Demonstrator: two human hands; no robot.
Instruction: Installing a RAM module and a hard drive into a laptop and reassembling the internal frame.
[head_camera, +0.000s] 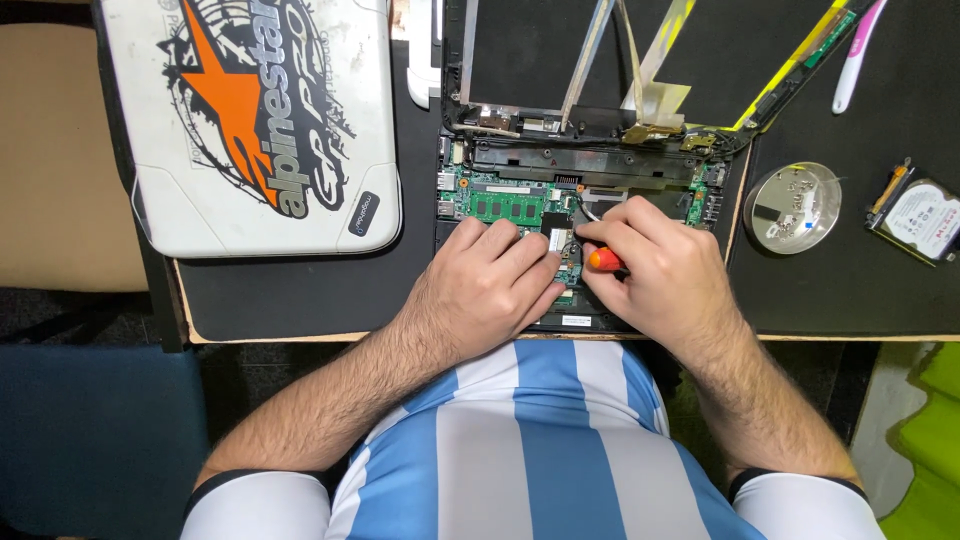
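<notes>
Item: opened laptop (590, 180), landmark for all places below. It lies on the black mat (300, 290) that covers the table, directly in front of you, bottom cover off, board bare.

Look: black shell; green circuit board (505, 208) with a memory stick at its left half; silver connectors along the left edge; hinge bar across the top; loose flat cables and yellow tape above that.

Your hands: left hand (480, 290) rests palm-down on the laptop's lower left, fingers curled loosely onto the board, grasping nothing that shows. Right hand (650, 270) is closed around a screwdriver (603, 260) with an orange handle, its tip hidden among your fingers near the board's centre.

Handling, as a judgement: the board is light, stiff and fragile; bare parts and thin cables would tear or crack easily. Hold the laptop by its black shell edges, not by the board. The screwdriver is small and likely slippery; grip its handle near the shaft.

Around it:
- White lid (260, 120) with orange-and-black star graphic, left of the laptop.
- Round metal dish (795, 207), right of the laptop.
- Bare hard drive (918, 220), further right, beyond the dish.
- White-and-pink tool (857, 55), above the dish.
</notes>
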